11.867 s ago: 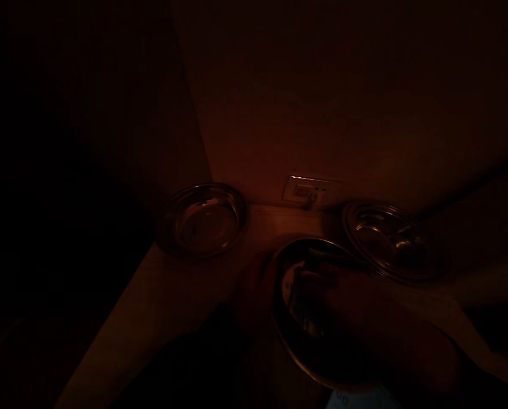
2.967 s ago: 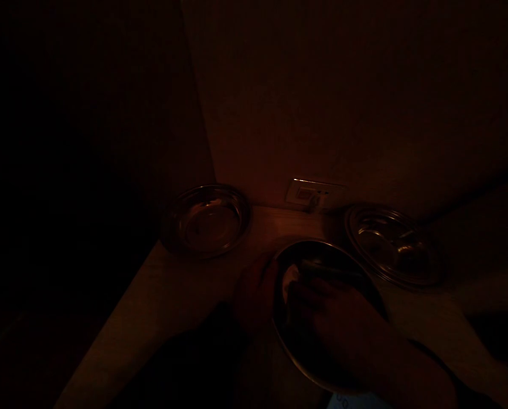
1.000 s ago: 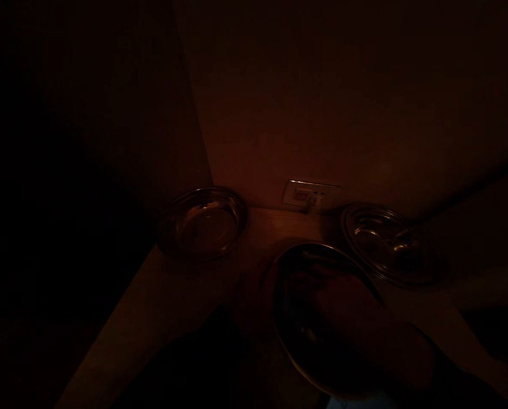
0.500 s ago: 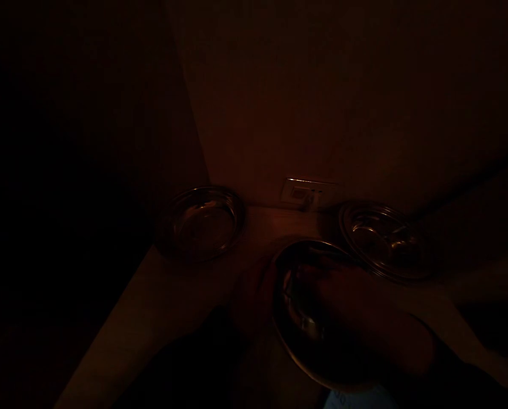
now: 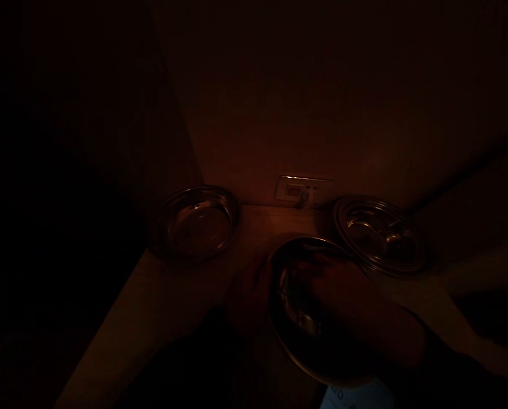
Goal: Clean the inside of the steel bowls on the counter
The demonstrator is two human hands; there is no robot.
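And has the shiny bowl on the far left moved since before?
No, the shiny bowl sits just as far from the wall socket; everything just slid slightly left in the picture.

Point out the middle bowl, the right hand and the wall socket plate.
Middle bowl (image 5: 292, 341): head view, on its inner surface, near side.
Right hand (image 5: 339, 284): head view, on the back of the hand.
Wall socket plate (image 5: 303, 184): head view, middle of its face.

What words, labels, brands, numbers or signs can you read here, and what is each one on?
Nothing reads with certainty.
Pale blue item at the bottom edge: dark characters, perhaps "00", too blurred to confirm.
Wall socket plate: any markings are too small and dark to read.
Middle bowl: no lettering visible.
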